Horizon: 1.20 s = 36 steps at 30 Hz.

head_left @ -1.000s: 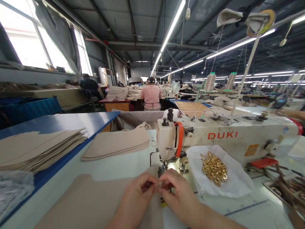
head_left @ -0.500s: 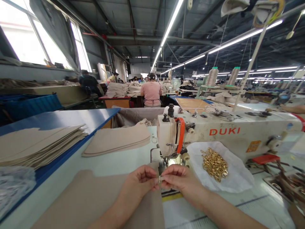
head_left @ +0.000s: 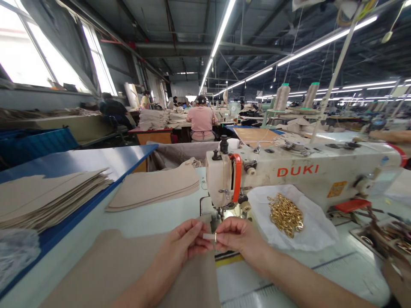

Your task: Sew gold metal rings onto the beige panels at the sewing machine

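Observation:
A short pale fabric strip (head_left: 208,236) with a small gold metal ring (head_left: 215,236) around it is between my hands, in front of the sewing machine's needle area. My left hand (head_left: 188,239) is closed, its curled fingertips at the strip's left part. The thumb and forefinger of my right hand (head_left: 239,236) pinch the strip at the ring; its right end is hidden in the fingers. Beneath my left hand and forearm lies a large flat beige fabric panel (head_left: 128,256), reaching the presser foot area.
The white sewing machine (head_left: 263,167) stands just ahead. Right of the needle, a white cloth (head_left: 257,201) holds a heap of gold rings (head_left: 285,214). Cut beige panels (head_left: 157,184) lie behind my left hand, and a taller stack (head_left: 51,192) is farther left. A person (head_left: 201,119) sits ahead.
My left thumb has shifted off the strip, so more of the strip now shows left of the ring. My right hand keeps its pinch. The view has shifted slightly.

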Available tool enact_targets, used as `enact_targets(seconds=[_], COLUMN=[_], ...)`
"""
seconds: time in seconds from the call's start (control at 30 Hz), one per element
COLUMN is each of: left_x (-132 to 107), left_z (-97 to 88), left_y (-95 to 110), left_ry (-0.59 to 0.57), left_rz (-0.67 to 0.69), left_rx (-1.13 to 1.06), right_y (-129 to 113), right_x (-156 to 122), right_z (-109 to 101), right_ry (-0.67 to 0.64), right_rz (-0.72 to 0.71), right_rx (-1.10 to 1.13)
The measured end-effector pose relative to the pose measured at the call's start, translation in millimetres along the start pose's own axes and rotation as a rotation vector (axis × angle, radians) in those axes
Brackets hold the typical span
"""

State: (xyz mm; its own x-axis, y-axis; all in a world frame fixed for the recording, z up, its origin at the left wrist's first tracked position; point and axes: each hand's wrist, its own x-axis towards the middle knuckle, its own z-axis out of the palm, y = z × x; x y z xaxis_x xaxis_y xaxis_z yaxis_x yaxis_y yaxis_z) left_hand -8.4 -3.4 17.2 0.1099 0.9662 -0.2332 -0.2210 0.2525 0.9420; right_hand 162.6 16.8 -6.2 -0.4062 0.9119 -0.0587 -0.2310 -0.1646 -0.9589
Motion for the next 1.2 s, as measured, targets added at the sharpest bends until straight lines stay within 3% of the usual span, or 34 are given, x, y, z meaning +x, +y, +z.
enact_targets(seconds=[0.17,0.5,0.97,1.2], left_x=[0,3,-4,-1], left_z=[0.9,-4.1,2.5,0.5], left_y=[-1,-5,0,-4], left_ry=[-0.084,-0.218,-0.153,-0.130], left_rz=[-0.083,-0.049,-0.007,0.122], left_rx=[0.021,0.105,0.077,0.206], right_y=[0,-1,-4,-1], right_x=[-1,-5,-7,-8], right_z=[4,8,6,11], right_ry=[0.007,-0.033,-0.026,-0.057], right_rz=[-0.018,0.058,0.043,-0.010], right_rx=[0.014,0.054,0.007,-0.055])
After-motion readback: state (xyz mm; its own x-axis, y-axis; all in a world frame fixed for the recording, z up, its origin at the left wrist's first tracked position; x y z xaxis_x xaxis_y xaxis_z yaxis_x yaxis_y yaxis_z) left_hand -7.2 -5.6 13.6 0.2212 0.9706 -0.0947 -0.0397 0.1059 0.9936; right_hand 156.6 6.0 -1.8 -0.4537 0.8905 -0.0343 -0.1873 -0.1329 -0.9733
